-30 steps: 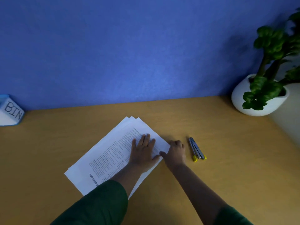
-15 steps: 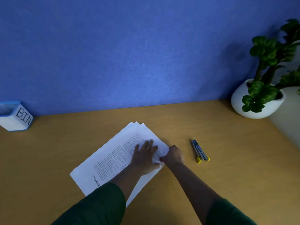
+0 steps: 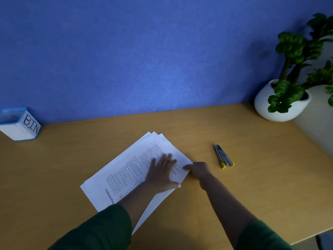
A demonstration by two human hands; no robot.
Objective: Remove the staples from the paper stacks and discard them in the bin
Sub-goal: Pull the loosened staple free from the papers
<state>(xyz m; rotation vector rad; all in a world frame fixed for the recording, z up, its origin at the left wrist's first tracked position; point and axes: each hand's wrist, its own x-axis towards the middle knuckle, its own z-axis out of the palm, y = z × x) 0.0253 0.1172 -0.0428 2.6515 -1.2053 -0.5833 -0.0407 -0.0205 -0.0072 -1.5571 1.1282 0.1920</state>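
A stack of printed white paper (image 3: pixel 126 170) lies at an angle in the middle of the wooden desk (image 3: pixel 72 159). My left hand (image 3: pixel 162 172) rests flat on it, fingers spread, pressing it down. My right hand (image 3: pixel 198 170) pinches the right corner of the stack between thumb and fingers; any staple there is hidden. A metal staple remover with yellow tips (image 3: pixel 223 156) lies on the desk just right of my right hand, untouched. A white and blue box marked BIN (image 3: pixel 21 125) stands at the far left by the wall.
A white pot with a green plant (image 3: pixel 281 103) stands at the back right corner. A blue wall (image 3: pixel 144 60) closes off the desk's far side. The desk's front edge shows at the lower right.
My right hand has closed its fingers onto the paper's right corner. The view has shifted, so the bin shows more fully at the left. My left hand stays flat on the stack.
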